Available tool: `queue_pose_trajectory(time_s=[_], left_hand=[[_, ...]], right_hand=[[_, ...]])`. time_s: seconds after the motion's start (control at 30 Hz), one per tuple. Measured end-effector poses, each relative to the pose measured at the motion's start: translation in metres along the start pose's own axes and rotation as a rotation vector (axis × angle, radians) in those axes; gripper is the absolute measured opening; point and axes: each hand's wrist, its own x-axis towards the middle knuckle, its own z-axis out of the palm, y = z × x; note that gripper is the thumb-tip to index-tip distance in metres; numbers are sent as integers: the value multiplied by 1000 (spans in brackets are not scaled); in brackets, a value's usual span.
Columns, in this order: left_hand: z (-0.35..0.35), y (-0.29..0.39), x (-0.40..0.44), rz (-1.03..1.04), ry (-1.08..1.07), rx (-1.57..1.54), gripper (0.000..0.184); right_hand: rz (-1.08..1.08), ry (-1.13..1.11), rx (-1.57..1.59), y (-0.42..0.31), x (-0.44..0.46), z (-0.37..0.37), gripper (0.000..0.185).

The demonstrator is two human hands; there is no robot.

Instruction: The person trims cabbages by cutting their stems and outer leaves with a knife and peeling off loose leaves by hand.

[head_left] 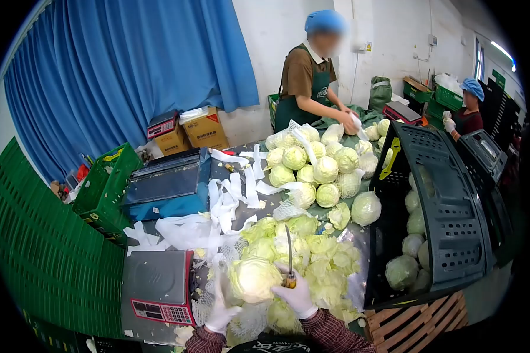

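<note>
White gloves (222, 317) cover both hands. Left hand (220, 307) has its fingers spread on the left side of a pale cabbage (255, 279), thumb below; right hand (299, 297) has its fingers clamped on the handle of a knife (290, 280), close to the cabbage's right edge. This cabbage is at the near middle of the worktable (269, 205). The blade stands upward, uncovered. If the round head turns in the left hand, I think the blade could meet a glove, because smooth leaves may give poor grip. Just left, white netting (202, 307) could catch a finger or be cut by mistake. Right of the hands, the loose leaves (334, 272) make an uneven bed, so a cabbage laid there could roll. Farther away, the piled cabbages (325, 169) lean on each other; a push could make some slide. On the far side, a co-worker (308, 82) is well apart from the knife.
</note>
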Motion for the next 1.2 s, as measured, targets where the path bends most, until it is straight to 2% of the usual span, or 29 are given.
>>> queue_pose_trajectory(time_s=[0.03,0.07,0.1,0.13,0.17,0.2,0.23,0.27,0.3,0.33,0.37,0.53,0.57,0.6,0.73,0.8,0.9,0.97,1.0,1.1,1.17,1.2], left_hand=[[1,2,0,229,120,418,119],[-9,-21,8,263,20,288,123],[-20,-42,11,262,19,288,123],[-27,-58,16,161,147,133,119],[-28,-63,19,60,266,-18,115],[-24,-70,13,12,316,-188,106],[-30,-76,8,2,324,-192,106],[-38,-81,7,-37,238,-268,106],[-44,-87,5,-73,152,-343,107],[-40,-82,3,-76,160,-350,107],[-34,-71,4,-67,123,-255,107],[-36,-63,7,-54,124,-15,106],[-34,-58,8,13,137,31,105],[-31,-54,9,78,152,76,103],[-25,-37,7,114,121,170,106],[-32,-44,6,172,113,329,108],[-28,-46,5,101,92,145,108],[-26,-39,6,108,76,169,108],[-25,-34,6,113,60,199,108],[-20,-25,6,20,41,73,109],[-29,-31,8,34,38,108,109],[-33,-33,8,49,39,145,109]], right_hand=[[3,2,1,-8,0,4,69],[-21,2,-213,-14,0,7,65],[-44,3,-428,-16,0,8,61],[-126,-48,-571,-12,-2,6,58],[-136,-43,-571,-4,-1,3,58],[-253,-74,-580,7,0,0,60],[-354,-116,-592,14,-4,-2,62],[-474,-95,-796,-6,-7,-1,57],[-467,-103,-800,-14,-5,-1,57],[-428,-112,-841,-20,-5,-2,52],[-392,-120,-880,-24,-3,-2,47],[-449,-299,-910,-29,5,-18,38],[-492,-337,-952,-28,6,-20,35],[-491,-337,-955,-27,7,-22,35],[-373,-268,-957,-45,2,-14,42],[-346,-253,-973,-51,-4,-2,45],[-440,-187,-1040,-41,-12,6,51],[-373,-286,-835,-38,-5,-3,50],[-373,-286,-834,-38,-5,-7,50],[-425,-378,-896,-49,-6,-15,42],[-404,-413,-931,-55,-9,-21,30],[-405,-415,-931,-60,-11,-24,30]])
